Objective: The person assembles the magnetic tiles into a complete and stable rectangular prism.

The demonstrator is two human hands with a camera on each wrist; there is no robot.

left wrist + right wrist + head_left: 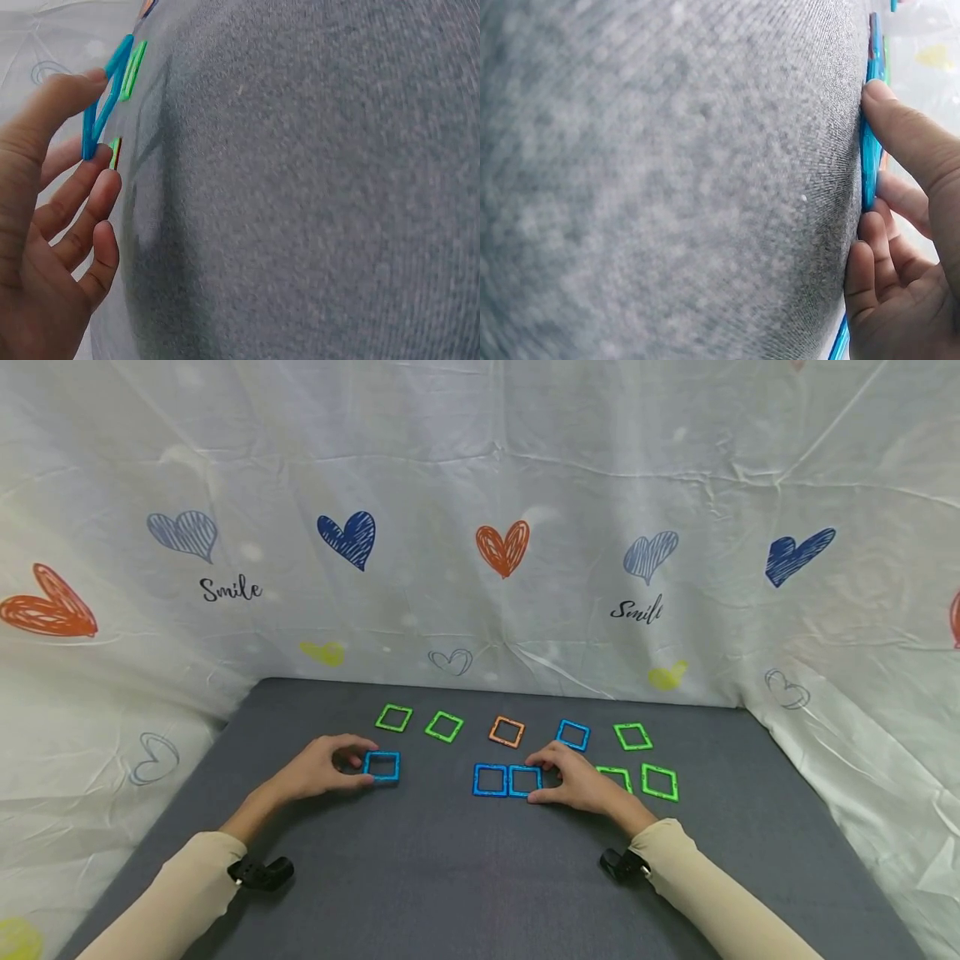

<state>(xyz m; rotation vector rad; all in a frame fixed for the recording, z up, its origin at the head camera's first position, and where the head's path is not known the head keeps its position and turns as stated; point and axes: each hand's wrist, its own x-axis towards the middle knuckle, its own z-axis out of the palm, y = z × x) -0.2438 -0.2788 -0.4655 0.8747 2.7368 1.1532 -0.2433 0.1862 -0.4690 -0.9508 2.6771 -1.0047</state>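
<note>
My left hand (327,767) pinches a blue square magnetic building tile (398,766) between thumb and fingers, at the left of the table. In the left wrist view this tile (88,135) is raised off the cloth and tilted. The right hand (573,781) grips another blue square tile (523,795) by its right side, thumb on the near edge and fingers on the far one. That tile lies low at the cloth in the right wrist view, where its edge (869,150) shows. Against its left side sits a second blue square tile (491,767). All are hollow frames.
Behind the hands stand green tiles (390,728), an orange tile (502,743) and a blue tile (576,724) in a loose row. Right of the right hand lie a green tile (677,786) and one partly hidden. A white printed curtain (420,593) borders the dark table (480,877).
</note>
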